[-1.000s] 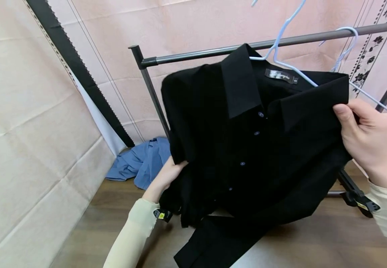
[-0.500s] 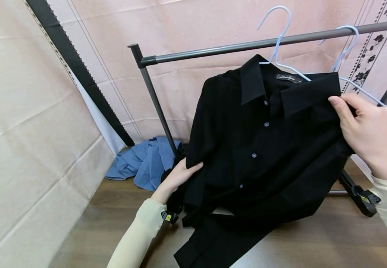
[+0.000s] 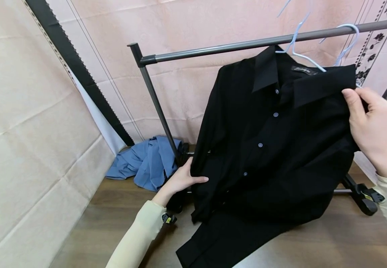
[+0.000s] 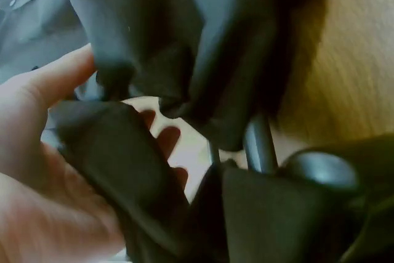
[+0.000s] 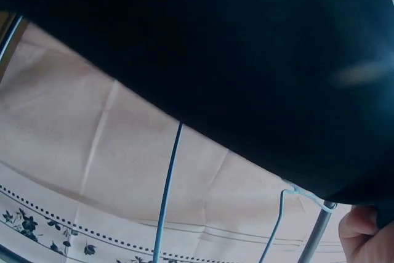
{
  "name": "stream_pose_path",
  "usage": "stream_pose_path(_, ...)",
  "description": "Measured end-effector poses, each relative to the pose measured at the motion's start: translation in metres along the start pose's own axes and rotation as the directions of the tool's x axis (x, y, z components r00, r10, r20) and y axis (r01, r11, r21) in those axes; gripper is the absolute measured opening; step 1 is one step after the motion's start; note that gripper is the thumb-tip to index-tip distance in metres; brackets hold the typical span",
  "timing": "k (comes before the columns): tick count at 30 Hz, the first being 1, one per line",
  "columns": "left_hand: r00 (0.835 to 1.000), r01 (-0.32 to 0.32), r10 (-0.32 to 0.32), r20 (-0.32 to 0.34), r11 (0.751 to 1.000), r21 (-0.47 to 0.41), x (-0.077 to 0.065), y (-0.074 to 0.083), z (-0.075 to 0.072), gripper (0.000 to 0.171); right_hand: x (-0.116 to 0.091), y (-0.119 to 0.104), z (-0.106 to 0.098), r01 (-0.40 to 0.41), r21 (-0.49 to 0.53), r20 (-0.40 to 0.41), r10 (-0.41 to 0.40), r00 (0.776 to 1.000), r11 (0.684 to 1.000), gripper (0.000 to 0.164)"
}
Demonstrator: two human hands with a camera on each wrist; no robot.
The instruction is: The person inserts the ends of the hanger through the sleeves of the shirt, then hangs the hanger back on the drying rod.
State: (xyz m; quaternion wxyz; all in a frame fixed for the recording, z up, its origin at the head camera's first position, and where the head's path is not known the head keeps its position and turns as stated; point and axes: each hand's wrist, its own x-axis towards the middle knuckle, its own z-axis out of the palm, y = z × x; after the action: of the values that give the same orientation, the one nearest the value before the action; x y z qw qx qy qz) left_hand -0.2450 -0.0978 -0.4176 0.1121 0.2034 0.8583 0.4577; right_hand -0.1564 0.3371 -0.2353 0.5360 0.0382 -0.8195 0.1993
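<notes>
A black button-up shirt (image 3: 273,149) sits on a pale blue hanger (image 3: 298,56) close under the grey rack rail (image 3: 247,45). My right hand (image 3: 374,130) grips the shirt's right shoulder beside the collar, thumb on the front. My left hand (image 3: 183,180) holds the lower left edge of the shirt; in the left wrist view its fingers (image 4: 55,84) curl around a fold of black cloth (image 4: 154,170). The right wrist view is mostly filled by the black cloth (image 5: 234,60), with blue hanger wire (image 5: 167,195) below it.
A blue garment (image 3: 146,162) lies crumpled on the wooden floor (image 3: 113,219) by the rack's left post (image 3: 156,100). A second pale hanger (image 3: 347,41) hangs on the rail at the right. Pink cloth walls (image 3: 186,22) close in behind and left. The rack's foot (image 3: 361,195) sits lower right.
The shirt has moved up and to the right toward the rail, and its left side has dropped open. My left hand shifted right along the shirt's lower edge.
</notes>
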Motion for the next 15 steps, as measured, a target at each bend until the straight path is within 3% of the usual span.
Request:
stream_pose_path(3,1.0,0.005,-0.004,-0.029,0.999,0.035,0.001,0.0,0.002,0.097,0.0,0.0,-0.002,-0.09,0.012,-0.011,0.09,0.996,0.996,0.042)
stream_pose_path(8,0.997,-0.068,0.07,-0.023,0.995,0.069,0.001,0.001,0.009,0.102,0.0,-0.002,-0.008,-0.241,0.015,0.006,0.241,0.971,0.97,0.045)
stream_pose_path(15,0.995,-0.087,0.081,0.056,0.991,0.104,-0.005,0.003,0.013,0.098,-0.003,0.011,-0.011,-0.284,0.092,-0.015,0.287,0.958,0.954,0.041)
